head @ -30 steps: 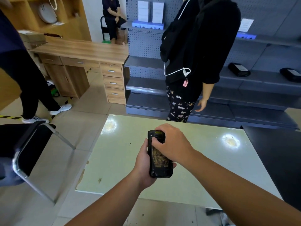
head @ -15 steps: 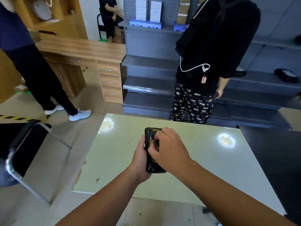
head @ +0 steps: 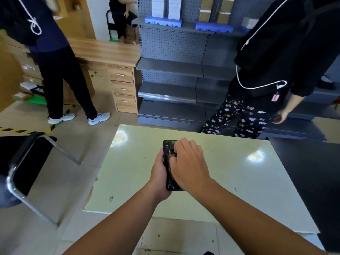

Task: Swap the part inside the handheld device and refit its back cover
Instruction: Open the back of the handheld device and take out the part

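A black handheld device (head: 168, 150) is held upright above a pale green table (head: 230, 172), its back side facing me. My left hand (head: 158, 173) wraps around its left edge and lower half from behind. My right hand (head: 189, 165) lies over the back of the device, fingertips pressed near its upper part and thumb against the middle. Most of the back is hidden under my right hand, so I cannot tell whether a cover sits on it. A yellow-green patch shows near the device's top.
A person in patterned trousers (head: 244, 116) stands at the table's far right edge. Another person in dark clothes and white shoes (head: 62, 116) stands at far left by a wooden desk (head: 110, 52). A black chair (head: 24, 166) is at left; grey shelving (head: 171, 70) stands behind.
My right hand has slid down over the device's back, covering more of it. The person at left has walked closer, and the person at right has shifted rightward.
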`<state>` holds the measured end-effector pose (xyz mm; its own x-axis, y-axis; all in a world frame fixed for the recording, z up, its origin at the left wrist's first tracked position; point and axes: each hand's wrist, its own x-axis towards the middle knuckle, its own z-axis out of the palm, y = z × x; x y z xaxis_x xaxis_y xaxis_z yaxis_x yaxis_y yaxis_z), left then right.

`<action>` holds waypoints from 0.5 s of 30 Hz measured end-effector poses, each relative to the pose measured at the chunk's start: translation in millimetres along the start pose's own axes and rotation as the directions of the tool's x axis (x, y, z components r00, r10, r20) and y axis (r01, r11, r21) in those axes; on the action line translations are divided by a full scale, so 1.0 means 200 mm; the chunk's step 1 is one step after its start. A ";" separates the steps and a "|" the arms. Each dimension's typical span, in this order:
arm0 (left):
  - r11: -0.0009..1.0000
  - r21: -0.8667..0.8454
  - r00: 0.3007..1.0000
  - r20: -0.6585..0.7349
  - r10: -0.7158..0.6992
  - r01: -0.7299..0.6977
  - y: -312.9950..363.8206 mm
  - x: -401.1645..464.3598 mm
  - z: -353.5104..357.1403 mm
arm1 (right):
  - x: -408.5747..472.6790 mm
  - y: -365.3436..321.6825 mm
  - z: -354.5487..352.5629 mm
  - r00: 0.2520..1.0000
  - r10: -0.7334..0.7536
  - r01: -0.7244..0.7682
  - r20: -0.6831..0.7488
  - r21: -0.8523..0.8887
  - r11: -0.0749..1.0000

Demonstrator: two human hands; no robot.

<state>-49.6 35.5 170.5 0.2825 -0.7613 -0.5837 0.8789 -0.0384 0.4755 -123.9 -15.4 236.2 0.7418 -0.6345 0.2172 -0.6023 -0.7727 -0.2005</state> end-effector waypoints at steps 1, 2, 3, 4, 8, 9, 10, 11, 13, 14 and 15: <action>1.000 -0.008 1.000 0.005 -0.001 0.001 0.00 0.00 -0.01 | -0.01 -0.01 0.00 1.000 -0.013 0.013 -0.001 -0.010 1.000; 1.000 -0.017 1.000 0.012 -0.005 0.005 0.00 0.00 -0.01 | -0.01 -0.02 0.01 1.000 -0.027 0.027 -0.002 -0.014 1.000; 1.000 -0.023 1.000 0.021 -0.010 0.011 0.01 -0.01 -0.01 | -0.02 -0.03 0.01 0.999 -0.037 0.037 -0.001 -0.009 0.999; 1.000 -0.021 0.999 0.029 -0.014 0.015 0.00 -0.01 -0.02 | -0.01 -0.03 0.01 0.999 -0.033 0.033 0.003 0.005 0.999; 1.000 -0.009 0.999 0.045 -0.012 0.012 0.00 -0.02 -0.02 | 0.01 -0.04 0.02 1.000 0.016 -0.015 -0.016 0.071 0.997; 1.000 -0.008 0.999 0.041 -0.010 0.011 0.01 -0.02 -0.02 | 0.02 -0.04 0.02 0.999 0.026 -0.023 -0.028 0.078 0.997; 1.000 -0.007 0.999 0.037 -0.008 0.008 0.01 -0.02 -0.02 | 0.02 -0.03 0.02 0.999 0.035 -0.031 -0.037 0.086 0.996; 1.000 -0.004 0.999 0.035 -0.003 0.003 0.02 -0.01 -0.01 | 0.03 -0.03 0.03 0.998 0.042 -0.038 -0.042 0.100 0.994; 1.000 -0.001 0.999 0.031 0.011 -0.011 0.02 -0.01 -0.01 | 0.03 -0.04 0.03 0.998 0.053 -0.047 -0.038 0.138 0.989; 1.000 -0.002 0.999 0.033 0.016 -0.016 0.02 -0.01 0.00 | 0.03 -0.05 0.03 0.998 0.061 -0.055 -0.035 0.156 0.986; 1.000 -0.005 0.999 0.039 0.021 -0.021 0.01 -0.01 0.00 | 0.03 -0.05 0.03 0.997 0.071 -0.064 -0.035 0.167 0.984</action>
<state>-47.5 36.9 172.1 0.2858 -0.7863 -0.5478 0.8749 -0.0192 0.4839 -111.7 -10.8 234.0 0.6867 -0.6878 0.2354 -0.5907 -0.7166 -0.3708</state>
